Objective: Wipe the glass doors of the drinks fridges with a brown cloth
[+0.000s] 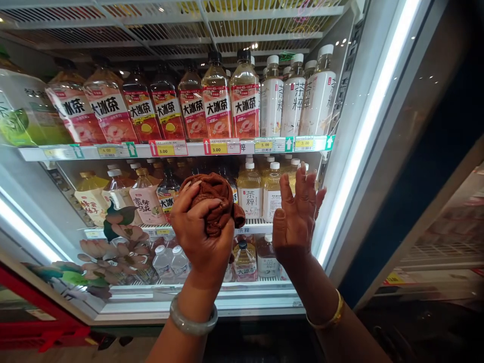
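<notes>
My left hand (206,222), with a grey bangle at the wrist, is wrapped round a crumpled brown cloth (217,194). It is raised in front of the lit drinks fridge, near the middle shelf. To its right, my right hand (298,217) is lifted with fingers stretched out and nothing in it. A gold bracelet (335,312) circles that wrist. Both hands are before the fridge's glass door, which carries a flower sticker (124,247). I cannot tell whether the cloth or the right hand touches the glass. The hands hide part of the bottles behind them.
Iced tea bottles (217,108) and white-capped tea bottles (297,101) line the upper shelf. Yellow price tags run along the shelf edge (196,147). More bottles stand below. A light strip (389,60) borders the right side, beside a dark frame (412,156). Red shelving (41,307) is at lower left.
</notes>
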`<state>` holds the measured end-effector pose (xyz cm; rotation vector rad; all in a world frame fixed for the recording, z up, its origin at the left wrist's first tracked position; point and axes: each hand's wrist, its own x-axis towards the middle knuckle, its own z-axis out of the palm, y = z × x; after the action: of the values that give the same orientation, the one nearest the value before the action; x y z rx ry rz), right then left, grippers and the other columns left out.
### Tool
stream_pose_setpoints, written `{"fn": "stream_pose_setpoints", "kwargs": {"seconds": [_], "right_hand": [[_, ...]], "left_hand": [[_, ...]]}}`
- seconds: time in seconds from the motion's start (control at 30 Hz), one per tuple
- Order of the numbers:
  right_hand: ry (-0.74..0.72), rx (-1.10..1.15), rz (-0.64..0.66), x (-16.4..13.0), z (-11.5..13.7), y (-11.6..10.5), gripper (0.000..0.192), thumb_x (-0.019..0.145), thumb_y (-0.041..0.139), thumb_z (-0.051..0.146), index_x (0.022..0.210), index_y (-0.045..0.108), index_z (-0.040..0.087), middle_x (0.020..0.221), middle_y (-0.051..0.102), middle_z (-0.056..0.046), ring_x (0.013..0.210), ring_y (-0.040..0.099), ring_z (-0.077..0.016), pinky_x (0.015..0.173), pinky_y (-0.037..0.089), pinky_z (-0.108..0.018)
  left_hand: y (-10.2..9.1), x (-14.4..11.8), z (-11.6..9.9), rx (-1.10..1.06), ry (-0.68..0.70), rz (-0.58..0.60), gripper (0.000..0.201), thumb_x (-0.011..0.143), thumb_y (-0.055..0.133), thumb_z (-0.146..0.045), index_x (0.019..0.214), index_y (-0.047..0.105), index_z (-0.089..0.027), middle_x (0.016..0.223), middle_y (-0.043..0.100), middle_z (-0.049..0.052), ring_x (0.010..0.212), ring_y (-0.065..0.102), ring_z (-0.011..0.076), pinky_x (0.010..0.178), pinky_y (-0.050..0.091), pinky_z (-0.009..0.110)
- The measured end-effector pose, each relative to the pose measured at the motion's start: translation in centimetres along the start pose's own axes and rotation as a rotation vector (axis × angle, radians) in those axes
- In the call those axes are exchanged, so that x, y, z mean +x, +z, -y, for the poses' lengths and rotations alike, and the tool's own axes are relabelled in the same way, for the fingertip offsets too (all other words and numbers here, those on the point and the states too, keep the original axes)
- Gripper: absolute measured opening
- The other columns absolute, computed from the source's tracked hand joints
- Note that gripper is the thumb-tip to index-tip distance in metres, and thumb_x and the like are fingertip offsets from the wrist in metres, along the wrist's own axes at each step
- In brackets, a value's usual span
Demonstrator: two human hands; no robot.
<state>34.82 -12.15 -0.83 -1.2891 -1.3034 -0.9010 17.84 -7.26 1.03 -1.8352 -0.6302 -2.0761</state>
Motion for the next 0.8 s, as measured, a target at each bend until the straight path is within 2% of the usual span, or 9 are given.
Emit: {"fn": "stream_pose_setpoints", "kwargs": {"seconds": [0.13,0.23,0.33,0.43,0.53,0.6,0.67,0.8], "right_hand": [[0.011,0.028,-0.008,0.1,0.2,-0.1,0.060,0.106,0.030,0.032,0.165,0.027,0.024,0.177,0.016,-0.005,0.166,0.007,-0.0269,0.134,0.002,-0.062],[0.036,0.043,-0.013,0.1,0.3,-0.1,0.058,0.106,0.030,0.030,0.164,0.030,0.027,0.177,0.019,-0.004,0.166,0.010,-0.0251,0.134,0.007,-0.061],[0.042,0.038,-0.022,0.1,0.4,-0.2,0.058,0.106,0.030,0.029,0.164,0.031,0.029,0.176,0.022,-0.004,0.166,0.013,-0.0254,0.133,0.011,-0.063],[0.025,0.009,-0.023,0.1,0.3,-0.1,0.060,0.105,0.033,0.029,0.165,0.029,0.027,0.176,0.023,-0.006,0.165,0.013,-0.0285,0.133,0.009,-0.064],[-0.002,-0.006,-0.024,0.0,0.0,0.1,0.062,0.105,0.034,0.031,0.166,0.027,0.025,0.177,0.020,-0.007,0.166,0.011,-0.0292,0.133,0.006,-0.065],[-0.014,-0.016,-0.027,0.0,-0.1,0.2,0.063,0.104,0.033,0.032,0.166,0.025,0.025,0.177,0.018,-0.006,0.166,0.010,-0.0291,0.133,0.005,-0.065],[-0.017,-0.023,-0.031,0.0,-0.1,0.3,0.063,0.105,0.034,0.033,0.166,0.025,0.024,0.177,0.017,-0.006,0.166,0.009,-0.0291,0.133,0.005,-0.064],[0.022,-0.002,-0.038,0.1,0.2,0.1,0.059,0.106,0.033,0.032,0.164,0.031,0.025,0.176,0.021,-0.006,0.166,0.013,-0.0267,0.134,0.006,-0.062]], "left_hand": [[1.3,-2.0,-1.9,-0.064,0.025,0.076,0.034,0.080,0.074,-0.010,0.109,0.065,-0.022,0.138,0.060,0.011,0.139,0.055,0.0317,0.121,0.041,0.059],[2.4,-4.0,-3.4,-0.155,0.105,0.164,0.030,0.082,0.073,-0.008,0.107,0.065,-0.021,0.135,0.062,0.011,0.137,0.056,0.0306,0.118,0.047,0.055],[2.5,-4.2,-3.5,-0.173,0.167,0.202,0.031,0.081,0.074,-0.006,0.107,0.065,-0.020,0.133,0.064,0.011,0.137,0.057,0.0302,0.117,0.049,0.052],[1.5,-2.3,-2.1,-0.115,0.127,0.140,0.034,0.081,0.075,-0.008,0.111,0.066,-0.021,0.137,0.062,0.012,0.140,0.055,0.0317,0.119,0.045,0.057],[0.3,-0.3,-0.5,-0.029,-0.064,-0.027,0.036,0.080,0.075,-0.009,0.112,0.065,-0.022,0.142,0.059,0.013,0.139,0.055,0.0308,0.121,0.043,0.058],[0.2,-0.1,-0.2,-0.002,-0.118,-0.090,0.037,0.079,0.075,-0.008,0.112,0.065,-0.022,0.142,0.058,0.013,0.138,0.056,0.0297,0.121,0.043,0.057],[0.6,-1.0,-0.7,-0.018,-0.074,-0.032,0.037,0.078,0.075,-0.009,0.112,0.065,-0.022,0.142,0.058,0.013,0.139,0.055,0.0304,0.121,0.042,0.058],[2.3,-4.0,-3.1,-0.163,0.080,0.146,0.033,0.081,0.073,-0.008,0.109,0.064,-0.021,0.136,0.061,0.011,0.138,0.055,0.0301,0.118,0.046,0.056]]}}
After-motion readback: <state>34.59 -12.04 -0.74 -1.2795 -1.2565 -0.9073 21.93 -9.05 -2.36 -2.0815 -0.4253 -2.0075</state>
